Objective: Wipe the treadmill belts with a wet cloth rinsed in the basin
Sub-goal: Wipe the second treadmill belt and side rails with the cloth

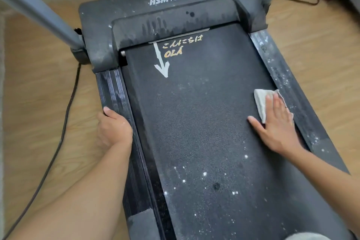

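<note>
A black treadmill belt [194, 122] runs down the middle of the view, speckled with white dust spots toward the near end. A folded white cloth [261, 99] lies on the belt's right edge. My right hand [276, 124] presses flat on the cloth with straight fingers, thumb spread onto the belt. My left hand [113, 128] grips the outer edge of the left side rail [115, 91], fingers curled under it. The basin is not in view.
The motor cover [171, 15] with white lettering lies at the far end, streaked and dusty. The right side rail [288, 87] carries white specks. Grey uprights [39, 11] rise at both far corners. A black cable [64, 122] runs along the wooden floor on the left.
</note>
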Tool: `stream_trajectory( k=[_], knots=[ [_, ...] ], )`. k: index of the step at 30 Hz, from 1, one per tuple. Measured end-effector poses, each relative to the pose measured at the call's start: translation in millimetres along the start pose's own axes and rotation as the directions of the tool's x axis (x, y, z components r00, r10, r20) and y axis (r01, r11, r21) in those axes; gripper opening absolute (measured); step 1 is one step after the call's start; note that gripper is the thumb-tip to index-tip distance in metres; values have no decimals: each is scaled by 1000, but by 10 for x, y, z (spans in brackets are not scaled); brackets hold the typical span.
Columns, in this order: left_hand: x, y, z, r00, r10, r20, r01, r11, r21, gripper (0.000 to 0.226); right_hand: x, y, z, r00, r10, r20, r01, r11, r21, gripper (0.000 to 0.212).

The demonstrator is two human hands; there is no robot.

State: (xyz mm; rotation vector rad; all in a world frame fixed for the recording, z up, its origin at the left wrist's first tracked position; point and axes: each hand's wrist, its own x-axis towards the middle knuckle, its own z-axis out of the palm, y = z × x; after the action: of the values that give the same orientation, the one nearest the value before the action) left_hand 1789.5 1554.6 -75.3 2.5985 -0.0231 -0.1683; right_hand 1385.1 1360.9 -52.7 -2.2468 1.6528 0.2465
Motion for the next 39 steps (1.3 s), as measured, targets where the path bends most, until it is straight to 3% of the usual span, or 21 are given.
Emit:
stream_trajectory(
  k=[2, 5, 10, 14, 15, 16, 18, 20, 22, 24, 26, 29, 32, 34, 36, 39],
  knots=[
    [-13, 0, -11, 1000, 14, 4, -14, 1000, -5, 55, -281, -238, 181, 1000, -27, 8, 28, 1000, -6, 119],
    [-7, 1, -10, 999, 30, 12, -30, 1000, 3, 52, -757, -1037, 525, 937, -334, 103, 343, 935, -87, 124],
    [-7, 10, -68, 998, 32, 58, -31, 999, -18, 52, -1423, -2264, 1038, 676, -705, 212, 735, 665, -134, 121],
    [9, -7, -56, 998, 40, 46, -38, 999, -24, 53, -1180, -1970, 936, 483, -833, 269, 872, 432, -229, 109],
    [6, -5, -49, 998, 41, 44, -40, 999, -23, 53, -1021, -1762, 822, 472, -840, 269, 877, 414, -246, 105],
    [-1, -2, -41, 998, 40, 41, -39, 999, -23, 53, -849, -1538, 700, 514, -820, 253, 852, 455, -257, 104],
    [-2, -6, -24, 999, 27, 26, -27, 999, -20, 53, -492, -1061, 482, 688, -705, 175, 722, 640, -262, 104],
    [10, -17, 1, 1000, 19, 15, -19, 1000, -12, 53, -180, -523, 284, 860, -499, 108, 510, 825, -242, 105],
    [26, -27, 25, 1000, 18, 0, -18, 1000, -7, 54, 32, -54, 76, 956, -287, 65, 294, 934, -201, 105],
    [26, -25, 35, 1000, 8, -1, -8, 1000, -4, 55, 117, 234, -45, 977, -210, 28, 212, 966, -150, 99],
    [28, -25, 33, 1000, -6, 5, 6, 1000, 4, 55, 140, 331, -50, 972, -237, 0, 234, 962, -141, 92],
    [27, -18, 28, 1000, -9, 15, 9, 1000, 4, 55, 177, 274, -35, 960, -271, -75, 253, 948, -194, 66],
    [25, -10, 21, 999, -25, 25, 25, 1000, -5, 54, 225, -52, -151, 985, -133, -110, 101, 961, -257, 36],
    [13, -6, 7, 1000, -24, 18, 24, 1000, -16, 54, 320, -326, -405, 996, -74, -40, 52, 917, -395, 23],
    [0, -5, -12, 1000, -17, 3, 18, 1000, -26, 52, 463, -564, -745, 987, -93, 134, 148, 855, -497, 15],
    [-20, 21, -62, 999, -42, 20, 42, 998, -40, 51, 470, -881, -1341, 928, -162, 335, 274, 907, -320, 5]
  ],
)
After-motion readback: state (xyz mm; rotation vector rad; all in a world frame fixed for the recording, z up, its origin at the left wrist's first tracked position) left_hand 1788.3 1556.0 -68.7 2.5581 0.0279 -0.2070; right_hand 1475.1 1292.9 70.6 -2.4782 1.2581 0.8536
